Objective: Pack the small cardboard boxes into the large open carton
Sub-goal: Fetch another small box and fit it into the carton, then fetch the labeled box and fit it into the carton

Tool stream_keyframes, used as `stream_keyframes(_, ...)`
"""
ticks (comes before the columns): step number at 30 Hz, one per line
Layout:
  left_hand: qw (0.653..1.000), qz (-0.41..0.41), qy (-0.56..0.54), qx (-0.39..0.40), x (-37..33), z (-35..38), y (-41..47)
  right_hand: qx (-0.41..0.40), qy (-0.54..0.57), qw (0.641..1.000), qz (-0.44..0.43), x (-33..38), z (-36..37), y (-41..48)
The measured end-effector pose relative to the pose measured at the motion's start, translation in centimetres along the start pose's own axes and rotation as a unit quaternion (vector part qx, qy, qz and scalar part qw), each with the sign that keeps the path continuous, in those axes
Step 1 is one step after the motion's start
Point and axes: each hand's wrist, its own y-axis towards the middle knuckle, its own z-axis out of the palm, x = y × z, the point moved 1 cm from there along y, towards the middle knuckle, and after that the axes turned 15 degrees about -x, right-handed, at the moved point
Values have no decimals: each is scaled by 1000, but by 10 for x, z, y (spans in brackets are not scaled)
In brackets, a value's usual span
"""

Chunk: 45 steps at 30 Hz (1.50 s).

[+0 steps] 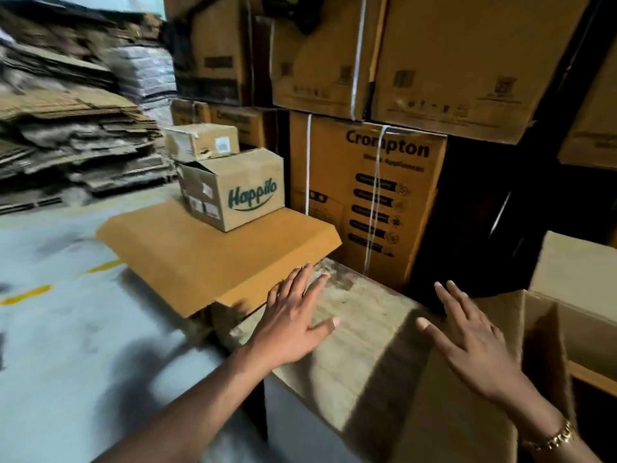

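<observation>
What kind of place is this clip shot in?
Most likely a warehouse or stockroom. Strapped brown cardboard cartons are stacked high against the back, flattened corrugated cardboard sheets are heaped at the left, and the grey concrete floor carries yellow markings.

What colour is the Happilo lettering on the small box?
Dark green lettering on the brown Happilo box, seen in the head view.

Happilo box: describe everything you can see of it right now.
The Happilo box is small brown corrugated cardboard, with a green logo on one side and white labels on another. One top flap is lifted. It stands upright on a flat orange-brown cardboard sheet, with a smaller labelled box resting on top.
</observation>
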Motion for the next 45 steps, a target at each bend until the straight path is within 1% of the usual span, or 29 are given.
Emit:
stream_keyframes(5, 997, -57, 32, -50, 119, -62, 10, 17, 11, 999, -32, 92, 65, 43)
stream_keyframes(10, 990, -106, 43, -83, 211, -88, 25, 40, 20, 997, -65, 158, 117, 91)
stream_keyframes(13, 988, -126, 51, -77, 253, -87, 38, 65, 53, 994, -67, 180, 146, 125)
stream_keyframes(18, 986, -122, 74, -83, 321, -76, 77, 83, 135, 986, -52, 206, 207, 196)
stream_keyframes(25, 976, -170, 104, -89, 413, -70, 177, 83, 148, 982, -82, 266, 276, 322)
stream_keyframes(32, 976, -173, 104, -84, 495, -59, 252, 97, 171, 977, -76, 327, 332, 408)
stream_keyframes(35, 977, -171, 80, -95, 543, -49, 287, 110, 194, 973, -50, 351, 364, 442)
stream_keyframes(37, 979, -176, 58, -90, 577, -42, 313, 117, 219, 968, -18, 368, 385, 464)
stream_keyframes(41, 973, -219, -19, -66, 667, -28, 381, 103, 265, 957, 52, 412, 444, 517)
stream_keyframes(43, 963, -247, -78, -74, 712, -22, 416, 98, 302, 943, 103, 432, 471, 540)
stream_keyframes(45, 940, -291, -159, -76, 760, -15, 452, 95, 345, 918, 170, 452, 497, 563)
